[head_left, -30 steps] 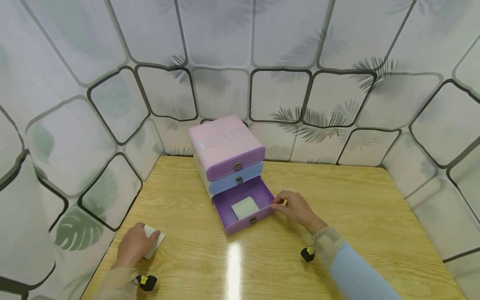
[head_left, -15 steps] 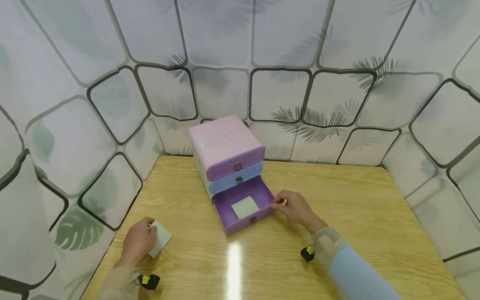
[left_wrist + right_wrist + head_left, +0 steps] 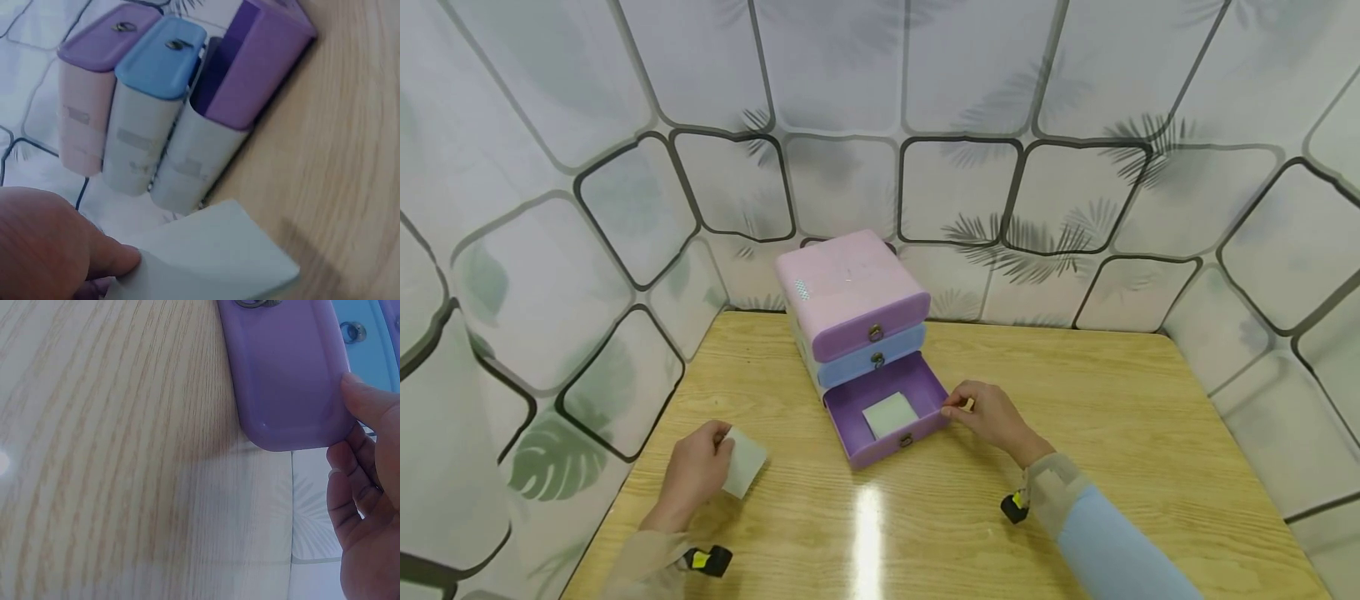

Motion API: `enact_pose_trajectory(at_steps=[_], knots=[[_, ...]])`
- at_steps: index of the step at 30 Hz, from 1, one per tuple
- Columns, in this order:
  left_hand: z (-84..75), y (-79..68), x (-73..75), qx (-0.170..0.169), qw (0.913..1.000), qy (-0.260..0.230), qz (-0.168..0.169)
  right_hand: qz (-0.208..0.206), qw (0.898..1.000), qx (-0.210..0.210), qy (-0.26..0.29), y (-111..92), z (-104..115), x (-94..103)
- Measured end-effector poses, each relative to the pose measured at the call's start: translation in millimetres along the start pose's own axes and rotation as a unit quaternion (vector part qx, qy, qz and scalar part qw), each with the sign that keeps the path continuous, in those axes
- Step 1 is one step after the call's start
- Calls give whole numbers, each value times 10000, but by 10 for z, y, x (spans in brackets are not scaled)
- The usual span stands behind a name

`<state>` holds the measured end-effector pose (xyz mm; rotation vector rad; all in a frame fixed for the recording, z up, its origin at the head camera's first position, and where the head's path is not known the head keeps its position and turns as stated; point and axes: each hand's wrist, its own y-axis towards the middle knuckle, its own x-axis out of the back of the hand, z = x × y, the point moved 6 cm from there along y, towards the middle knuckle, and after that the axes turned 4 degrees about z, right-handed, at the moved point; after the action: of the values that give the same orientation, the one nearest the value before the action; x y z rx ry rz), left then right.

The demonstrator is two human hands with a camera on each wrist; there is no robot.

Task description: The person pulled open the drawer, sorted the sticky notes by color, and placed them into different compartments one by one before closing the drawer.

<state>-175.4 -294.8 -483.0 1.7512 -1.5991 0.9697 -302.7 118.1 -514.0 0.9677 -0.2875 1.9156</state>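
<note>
My left hand pinches a pale green square notepad by its near edge, thumb on top, over the table to the left of a small drawer chest. In the left wrist view the notepad is tilted, with a shadow on the wood beside it. The chest's lowest drawer, purple, is pulled out. A similar pale green square lies flat on its floor. My right hand pinches the drawer's front right corner; the right wrist view shows the thumb at the rim and fingers curled beneath.
Above the pulled-out drawer, a blue drawer and a purple top drawer are closed, each with a metal ring pull. The wooden table meets patterned wall cloth at the back and sides.
My left hand has lifted the notepad and carried it right and away from me, toward the chest. The right hand stays on the drawer corner, and the drawer has not moved.
</note>
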Motion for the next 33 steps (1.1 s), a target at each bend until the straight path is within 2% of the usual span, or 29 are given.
enact_pose_trajectory(at_steps=[3, 9, 16, 25, 33], knots=[[-97, 15, -11, -160, 9997, -158, -13, 0, 10000, -7, 10, -2, 2, 1], [-309, 47, -25, -513, 9979, -312, -254, 16, 10000, 20, 5, 2, 2, 3], [-492, 60, -44, -517, 9962, -595, -357, 42, 10000, 5, -13, 7, -17, -10], [-678, 107, -125, -513, 9901, -1261, -335, 14, 10000, 6, -20, 4, -22, -11], [-826, 162, -269, -820, 9848, -1512, -223, 7, 9999, -125, -47, 13, -56, -22]])
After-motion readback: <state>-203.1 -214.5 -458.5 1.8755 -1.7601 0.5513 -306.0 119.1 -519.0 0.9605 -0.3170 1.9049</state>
